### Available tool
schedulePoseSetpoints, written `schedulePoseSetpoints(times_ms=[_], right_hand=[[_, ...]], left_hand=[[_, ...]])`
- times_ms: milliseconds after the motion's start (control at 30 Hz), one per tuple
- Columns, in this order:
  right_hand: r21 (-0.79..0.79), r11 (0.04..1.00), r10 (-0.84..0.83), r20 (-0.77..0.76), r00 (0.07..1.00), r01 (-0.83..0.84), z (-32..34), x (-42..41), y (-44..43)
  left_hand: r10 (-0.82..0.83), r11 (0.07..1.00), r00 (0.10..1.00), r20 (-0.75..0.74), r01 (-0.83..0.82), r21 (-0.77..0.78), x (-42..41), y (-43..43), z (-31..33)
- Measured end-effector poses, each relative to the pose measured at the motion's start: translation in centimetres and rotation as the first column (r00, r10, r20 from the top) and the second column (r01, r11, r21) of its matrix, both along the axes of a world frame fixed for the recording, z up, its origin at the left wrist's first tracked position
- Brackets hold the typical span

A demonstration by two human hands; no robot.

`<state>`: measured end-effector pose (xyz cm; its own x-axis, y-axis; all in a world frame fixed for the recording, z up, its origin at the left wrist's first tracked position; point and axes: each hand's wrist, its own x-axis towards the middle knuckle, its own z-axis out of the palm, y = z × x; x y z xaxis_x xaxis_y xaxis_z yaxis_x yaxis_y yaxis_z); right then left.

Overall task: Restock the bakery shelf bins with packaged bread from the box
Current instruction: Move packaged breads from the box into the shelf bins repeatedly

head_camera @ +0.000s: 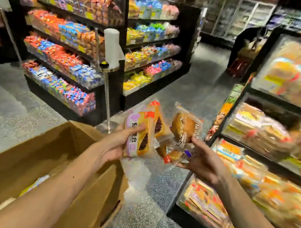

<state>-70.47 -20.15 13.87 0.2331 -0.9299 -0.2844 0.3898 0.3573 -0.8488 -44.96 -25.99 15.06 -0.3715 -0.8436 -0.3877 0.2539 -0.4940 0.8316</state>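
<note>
Now, with the open cardboard box [14, 152] low on my left, my left hand [116, 144] grips two wrapped sandwich breads [141, 132], thumb across the front one. My right hand [204, 161] pinches a wrapped round bun [183, 128] above another clear pack [174, 154], near the bakery shelf bins [253, 147] on my right. I judge this mid-carry: next I must turn right and match each pack to its bin.

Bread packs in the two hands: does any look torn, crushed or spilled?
Nothing stands out. The left hand holds the purple sandwich packs and the right hand holds the bun packs; their wrappers look closed and whole. The shelf bins are too blurred to judge.
</note>
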Motion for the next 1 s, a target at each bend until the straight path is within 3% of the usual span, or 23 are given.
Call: schedulePoseSetpoints(times_ms=[167,333,500,633,867,1000], right_hand=[[-0.096,0.988,-0.118,-0.001,0.993,0.117,0.9,-12.1,3.9],[-0.02,0.944,-0.329,0.011,0.944,0.329,0.5,-21.6,7.3],[0.011,0.904,-0.428,0.059,0.902,0.428,-1.3,-28.3,9.3],[0.047,0.862,-0.505,0.148,0.85,0.504,-2.5,-31.7,9.7],[0.077,0.771,-0.637,0.087,0.766,0.632,-4.3,-39.7,6.6],[0.083,0.685,-0.728,0.077,0.681,0.724,-3.0,-44.3,3.2]], left_hand=[[-0.179,0.982,0.983,-0.04,0.181,0.046,-13.0,0.3,0.6],[-0.289,0.954,0.957,-0.038,0.291,0.068,-24.6,1.7,-0.1],[-0.341,0.929,0.939,-0.046,0.344,0.136,-32.6,2.1,-1.3],[-0.412,0.904,0.91,0.046,0.403,0.144,-37.1,-0.3,-2.8],[-0.467,0.883,0.878,0.102,0.456,0.115,-47.1,-7.3,-4.6],[-0.492,0.862,0.867,0.08,0.473,0.183,-53.4,-12.6,-4.0]])
